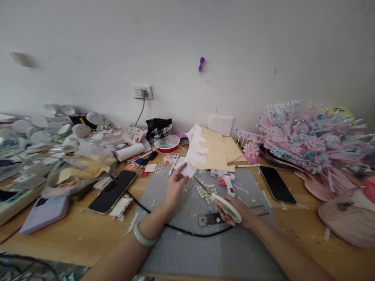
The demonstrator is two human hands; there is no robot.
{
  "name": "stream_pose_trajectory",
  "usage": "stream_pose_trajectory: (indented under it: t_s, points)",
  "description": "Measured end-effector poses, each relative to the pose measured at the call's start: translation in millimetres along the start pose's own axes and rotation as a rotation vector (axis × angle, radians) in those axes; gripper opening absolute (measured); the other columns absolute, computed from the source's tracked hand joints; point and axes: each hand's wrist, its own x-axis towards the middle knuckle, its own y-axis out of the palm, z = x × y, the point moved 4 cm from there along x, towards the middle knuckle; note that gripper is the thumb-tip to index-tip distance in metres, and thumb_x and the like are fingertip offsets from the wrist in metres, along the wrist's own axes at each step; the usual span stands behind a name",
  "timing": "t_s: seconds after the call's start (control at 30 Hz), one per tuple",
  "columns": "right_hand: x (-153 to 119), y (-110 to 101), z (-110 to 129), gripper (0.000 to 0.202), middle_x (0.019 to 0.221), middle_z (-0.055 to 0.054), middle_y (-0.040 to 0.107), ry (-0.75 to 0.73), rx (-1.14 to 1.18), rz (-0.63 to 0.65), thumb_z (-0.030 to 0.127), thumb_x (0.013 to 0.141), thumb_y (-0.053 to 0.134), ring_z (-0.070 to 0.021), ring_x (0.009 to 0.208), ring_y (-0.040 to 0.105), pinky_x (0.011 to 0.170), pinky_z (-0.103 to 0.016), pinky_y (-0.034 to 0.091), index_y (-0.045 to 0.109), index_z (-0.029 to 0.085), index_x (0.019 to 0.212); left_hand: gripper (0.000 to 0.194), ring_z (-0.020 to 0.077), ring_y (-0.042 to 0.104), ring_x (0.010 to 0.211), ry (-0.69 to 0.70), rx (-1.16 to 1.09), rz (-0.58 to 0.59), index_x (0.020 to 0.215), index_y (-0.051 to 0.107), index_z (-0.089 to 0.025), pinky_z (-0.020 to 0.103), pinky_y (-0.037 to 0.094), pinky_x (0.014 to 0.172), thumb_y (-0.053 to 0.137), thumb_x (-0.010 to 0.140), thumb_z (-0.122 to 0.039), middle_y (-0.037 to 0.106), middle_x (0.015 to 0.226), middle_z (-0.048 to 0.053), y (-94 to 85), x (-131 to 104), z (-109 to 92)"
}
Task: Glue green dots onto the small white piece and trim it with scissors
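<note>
OK, looks like we're on a scissor cut. Left grip (175, 188) pinches a small thin white paper piece (189, 170) by its near side, over the far part of the flat grey cutting mat (202, 253). Right grip (242, 207) is wrapped round the pale plastic handles of steel-bladed scissors (220, 199), tips pointing far-left at the paper's edge. Can't tell if the blades are biting yet.

To do it well, we'd steady the right wrist and feed the paper in with the left rather than chase the line. Long strokes, skin clear of the cutting path. Thin sheet probably flops, so pinch close to the cut and hold it taut.

Watch the white glue gun with red trigger (229, 185) just right of the blades: red light showing, so we should assume it's hot. We'd also want offcuts away from the small green-and-cream pieces (206, 195) under the blades.
</note>
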Motion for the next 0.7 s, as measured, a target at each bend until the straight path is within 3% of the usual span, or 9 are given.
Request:
stream_pose_trajectory:
  t_s: [0.13, 0.37, 0.7]
  points:
    - [-2.8, 2.6, 3.3, 0.038, 0.042, 0.008, 0.041, 0.000, -0.019, 0.054, 0.050, 0.061, 0.059, -0.0017, 0.030, 0.034, 0.025, -0.013, 0.024, 0.043, 0.015, 0.062, 0.055, 0.0087, 0.037, 0.054, 0.007, 0.021, -0.012, 0.115, 0.049, -0.016, 0.021, 0.027, 0.053, 0.060, 0.062, -0.024, 0.042, 0.054, -0.005, -1.4, 0.6, 0.3]
    - [1.3, 3.2, 0.0, 0.037, 0.043, 0.008, 0.041, 0.039, -0.062, 0.025, 0.049, 0.062, 0.059, -0.0016, 0.030, 0.034, 0.024, -0.013, 0.025, 0.042, 0.015, 0.059, 0.054, 0.0073, 0.030, 0.049, 0.001, 0.052, 0.022, 0.115, 0.050, -0.015, 0.020, 0.024, 0.049, 0.060, 0.061, -0.021, 0.034, 0.051, -0.007, 2.2, -0.6, -1.0]
    - [6.8, 0.2, -6.7, 0.035, 0.037, 0.009, 0.037, 0.082, -0.123, 0.049, 0.046, 0.067, 0.055, -0.0022, 0.029, 0.033, 0.025, -0.013, 0.027, 0.041, 0.016, 0.057, 0.052, 0.0079, 0.030, 0.050, 0.013, 0.071, 0.043, 0.113, 0.052, -0.015, 0.021, 0.025, 0.049, 0.059, 0.061, -0.020, 0.034, 0.051, -0.007, 3.6, -1.7, -1.2]
